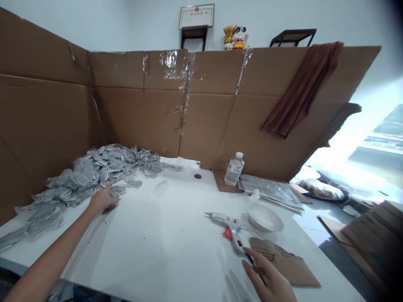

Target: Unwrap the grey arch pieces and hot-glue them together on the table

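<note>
The left hand (102,199) lies palm down at the near edge of a heap of silver foil packets (94,176), its fingers loosely spread over the packets; whether the fingertips pinch one of them cannot be told. The heap sits on the left side of a white table (163,256), and its long axis runs slantwise from the corner of a taped cardboard wall (201,121) down to the table's left edge, with a few loose packets straying toward the middle. On the right, the right hand (269,274) comes in from the near edge, its fingers (250,253) curved and touching the lower end of a hot glue gun (228,226); whether they are closed around it cannot be told. The gun lies on its side on the table, its nozzle pointing left and slightly away from the person, toward the heap, while its grip with the red trigger slants down to the right, toward the hand. A white bowl (264,216) stands just beside the gun's far side, and a slotted piece of cardboard (283,262) lies just beside the right hand. Farther back stand a plastic water bottle (234,170) and a stack of foil-covered sheets (270,191).
</note>
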### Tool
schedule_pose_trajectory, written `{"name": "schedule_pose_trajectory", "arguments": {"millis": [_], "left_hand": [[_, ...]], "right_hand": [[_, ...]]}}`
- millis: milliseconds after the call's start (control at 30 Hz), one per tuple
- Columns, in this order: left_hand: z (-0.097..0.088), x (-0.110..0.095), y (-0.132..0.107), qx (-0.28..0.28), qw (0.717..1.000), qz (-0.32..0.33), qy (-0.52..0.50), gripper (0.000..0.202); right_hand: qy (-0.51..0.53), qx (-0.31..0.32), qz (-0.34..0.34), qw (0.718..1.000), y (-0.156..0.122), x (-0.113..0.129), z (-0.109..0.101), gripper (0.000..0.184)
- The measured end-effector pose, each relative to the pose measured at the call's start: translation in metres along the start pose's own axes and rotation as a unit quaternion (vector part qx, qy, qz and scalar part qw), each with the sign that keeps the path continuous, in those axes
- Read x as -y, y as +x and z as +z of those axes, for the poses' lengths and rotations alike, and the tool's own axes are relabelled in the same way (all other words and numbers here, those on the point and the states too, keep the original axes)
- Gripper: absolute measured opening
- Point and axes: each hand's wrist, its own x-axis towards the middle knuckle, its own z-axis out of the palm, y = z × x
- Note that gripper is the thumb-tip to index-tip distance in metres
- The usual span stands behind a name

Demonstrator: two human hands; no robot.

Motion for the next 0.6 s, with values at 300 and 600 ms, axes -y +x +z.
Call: {"name": "schedule_pose_trajectory", "arguments": {"millis": [300, 600], "left_hand": [[-0.019, -0.038, -0.011, -0.018, 0.999, 0.040, -0.009, 0.090], [-0.010, -0.071, -0.008, -0.027, 0.995, 0.094, -0.019, 0.093]], "right_hand": [[-0.032, 0.017, -0.024, 0.999, 0.003, 0.003, 0.002, 0.046], [-0.257, -0.036, 0.067, 0.963, 0.165, -0.004, -0.081, 0.037]]}}
